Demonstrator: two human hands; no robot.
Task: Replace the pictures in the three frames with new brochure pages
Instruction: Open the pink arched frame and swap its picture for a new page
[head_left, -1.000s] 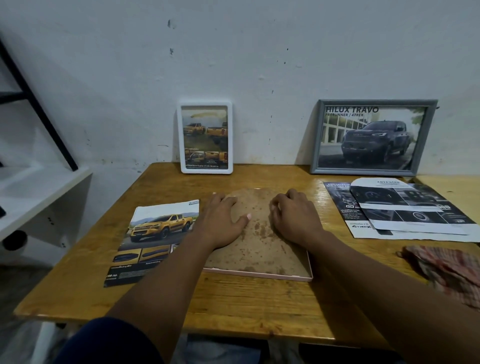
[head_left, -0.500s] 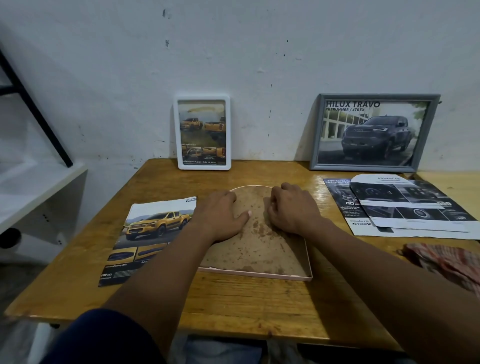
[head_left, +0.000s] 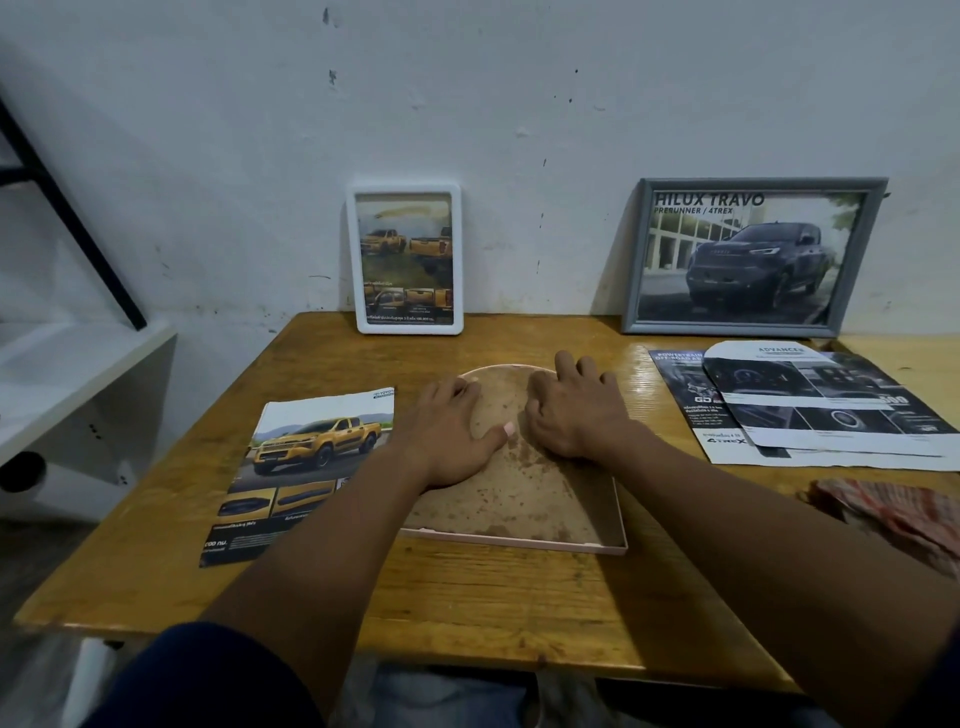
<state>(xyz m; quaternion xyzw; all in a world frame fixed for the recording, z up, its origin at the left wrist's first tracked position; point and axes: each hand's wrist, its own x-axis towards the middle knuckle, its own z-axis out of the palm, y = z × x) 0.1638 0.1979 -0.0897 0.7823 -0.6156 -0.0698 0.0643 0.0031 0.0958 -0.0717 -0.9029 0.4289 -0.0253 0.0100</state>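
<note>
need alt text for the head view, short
Two bare hands, left and right, press on the brown back of a pink frame lying face down on a wooden table. Truck brochures lie at both sides; a white frame and a grey frame lean on the wall.

Your left hand (head_left: 452, 431) and right hand (head_left: 574, 410) press on the brown backing of the pink frame (head_left: 519, 540) lying face down; a yellow-truck brochure (head_left: 306, 467) lies left of that frame, dark pages (head_left: 810, 405) to its right.
</note>
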